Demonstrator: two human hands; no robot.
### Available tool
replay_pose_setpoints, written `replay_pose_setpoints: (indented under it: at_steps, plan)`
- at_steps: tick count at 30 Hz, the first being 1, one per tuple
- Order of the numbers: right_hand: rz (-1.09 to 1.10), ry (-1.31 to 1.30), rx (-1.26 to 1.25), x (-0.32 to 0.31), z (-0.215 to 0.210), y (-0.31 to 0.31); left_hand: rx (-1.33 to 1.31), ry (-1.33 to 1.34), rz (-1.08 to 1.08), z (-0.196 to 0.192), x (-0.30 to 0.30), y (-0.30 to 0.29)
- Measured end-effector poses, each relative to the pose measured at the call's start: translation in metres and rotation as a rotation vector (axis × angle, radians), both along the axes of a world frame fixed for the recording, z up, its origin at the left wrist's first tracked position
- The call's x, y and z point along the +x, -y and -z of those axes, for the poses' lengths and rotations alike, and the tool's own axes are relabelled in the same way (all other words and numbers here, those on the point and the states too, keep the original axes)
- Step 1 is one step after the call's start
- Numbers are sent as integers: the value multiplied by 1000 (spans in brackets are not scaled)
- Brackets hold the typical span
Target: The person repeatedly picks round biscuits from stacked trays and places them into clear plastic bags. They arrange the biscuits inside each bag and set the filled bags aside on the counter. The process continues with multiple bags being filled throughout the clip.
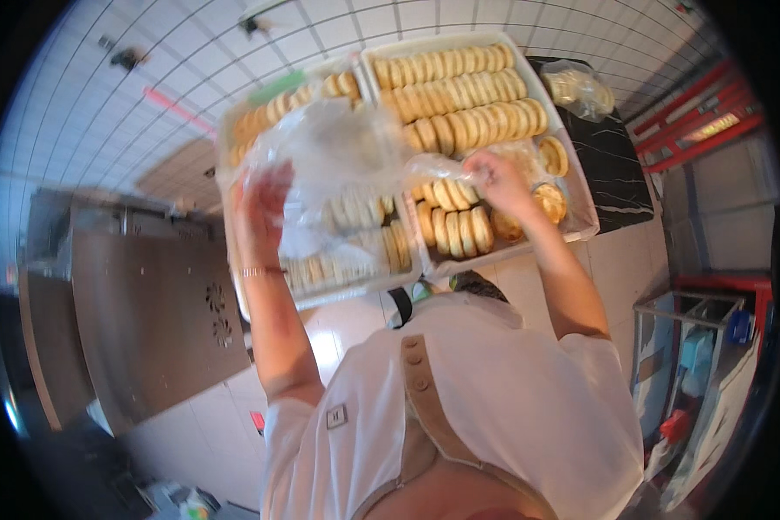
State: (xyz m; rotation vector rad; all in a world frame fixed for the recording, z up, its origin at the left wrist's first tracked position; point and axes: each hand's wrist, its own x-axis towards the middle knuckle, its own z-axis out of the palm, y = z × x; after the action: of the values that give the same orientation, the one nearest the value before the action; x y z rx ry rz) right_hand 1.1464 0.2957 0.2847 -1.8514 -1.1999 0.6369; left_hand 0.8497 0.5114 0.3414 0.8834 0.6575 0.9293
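A clear plastic bag (334,143) is stretched between my two hands above two white trays of round, flat pastries. My left hand (264,204) grips the bag's left side; the film partly veils its fingers. On the other side, my right hand (497,178) pinches a gathered, twisted stretch of the same plastic. Rows of pastries (459,91) stand on edge in the right tray (581,195), with shorter rows and a few loose ones nearer me. Through the film, more pastries (347,264) show in the left tray (308,299).
A filled plastic bag (579,91) lies on a black marbled surface (611,160) right of the trays. Behind them rises a wire grid (321,26). A brown cabinet (147,321) stands at left, a shelf unit (693,355) with small items at right.
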Motion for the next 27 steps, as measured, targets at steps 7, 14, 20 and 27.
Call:
replay_pose_setpoints:
  at_steps: [7, 14, 20, 27]
  plan:
    - [-30, 250, 359, -71, 3, -22, 71, -221, -80, -30, 58, 86]
    - [-495, -373, -63, -25, 34, -40, 909, -1037, 169, -58, 29, 69]
    - [-589, -856, -110, -19, 28, -10, 598, -1220, 176, -19, -13, 47]
    - [-350, -163, -312, -18, 48, 27, -744, 66, -121, 48, -36, 69]
